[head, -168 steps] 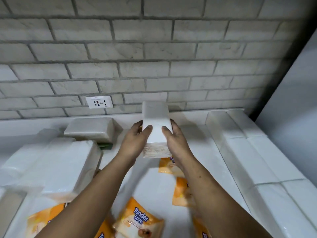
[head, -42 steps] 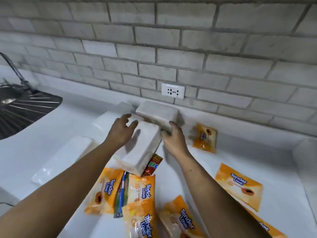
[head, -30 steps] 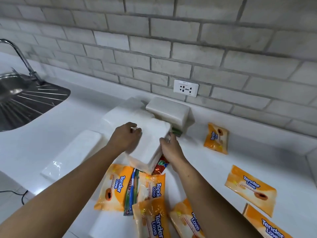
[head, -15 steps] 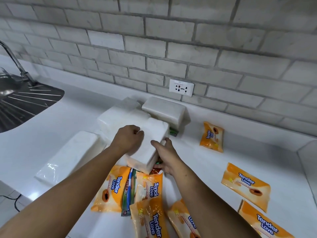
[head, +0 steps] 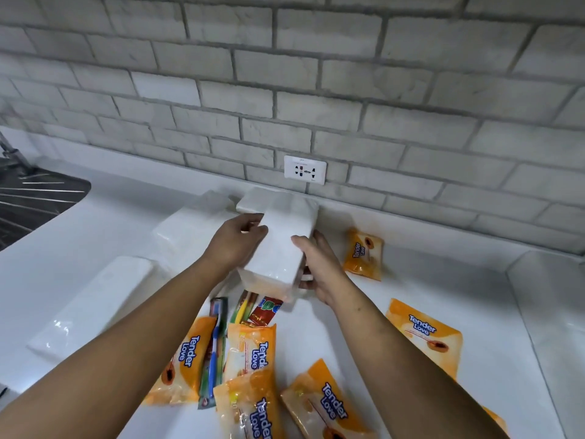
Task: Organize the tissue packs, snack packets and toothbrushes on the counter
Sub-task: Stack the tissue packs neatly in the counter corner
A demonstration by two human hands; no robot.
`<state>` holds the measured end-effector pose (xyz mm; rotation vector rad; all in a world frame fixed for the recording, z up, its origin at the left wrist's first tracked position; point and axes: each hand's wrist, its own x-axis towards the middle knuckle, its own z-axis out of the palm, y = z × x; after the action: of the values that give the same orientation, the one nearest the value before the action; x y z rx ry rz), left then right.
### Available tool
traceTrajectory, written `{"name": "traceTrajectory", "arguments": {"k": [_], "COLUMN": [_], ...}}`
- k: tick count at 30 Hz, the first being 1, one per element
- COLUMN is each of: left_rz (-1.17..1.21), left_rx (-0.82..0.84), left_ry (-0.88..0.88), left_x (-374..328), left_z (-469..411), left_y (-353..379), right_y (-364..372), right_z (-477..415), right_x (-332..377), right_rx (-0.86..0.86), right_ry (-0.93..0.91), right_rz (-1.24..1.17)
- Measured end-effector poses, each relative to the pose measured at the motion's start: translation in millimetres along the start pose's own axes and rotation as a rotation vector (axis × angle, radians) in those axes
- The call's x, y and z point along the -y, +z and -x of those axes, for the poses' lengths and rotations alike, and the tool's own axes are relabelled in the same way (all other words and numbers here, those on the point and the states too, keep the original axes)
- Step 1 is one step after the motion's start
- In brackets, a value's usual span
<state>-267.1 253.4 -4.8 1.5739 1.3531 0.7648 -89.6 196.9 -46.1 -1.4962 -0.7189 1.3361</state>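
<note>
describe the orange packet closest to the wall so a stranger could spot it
Find the white wall socket in the brick wall. Below and to its right, on the counter near the wall, lies an orange packet, just beyond the right hand holding a tissue pack. It lies alone; the other orange packets sit nearer the viewer.

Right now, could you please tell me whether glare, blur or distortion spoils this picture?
Head view: wide-angle bowing bends the brick wall courses. Head view: glare spots the wrapped tissue pack at left, nearly merging with the white counter; the held tissue pack looks washed out. Head view: lettering on the snack packet at right reads sharp.
</note>
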Motion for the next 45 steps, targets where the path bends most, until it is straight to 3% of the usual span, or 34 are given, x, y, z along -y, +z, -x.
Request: {"name": "traceTrajectory", "arguments": {"k": [8,25,34,39,45], "left_rz": [0.265,0.238,0.355,0.375,0.383], "left_rx": [0.287,0.601,0.581,0.58,0.577], "left_ry": [-0.036,-0.055,-0.129,-0.127,-0.133], "left_x": [-47,-158,-198,-203,-209], "left_z": [10,94,123,126,118], "left_y": [72,324,434,474,503], "right_y": [-81,-335,-460,-525,-587], "right_z": [26,123,164,185,192], "right_x": [31,33,48,49,35], "right_rx": [-0.112,-0.422,-0.626,-0.92,-1.057], "right_ry": [-0.118,-0.238,-0.287,-0.39,-0.355], "right_rz": [-0.051,0.072,0.492,0.398,0.471]}}
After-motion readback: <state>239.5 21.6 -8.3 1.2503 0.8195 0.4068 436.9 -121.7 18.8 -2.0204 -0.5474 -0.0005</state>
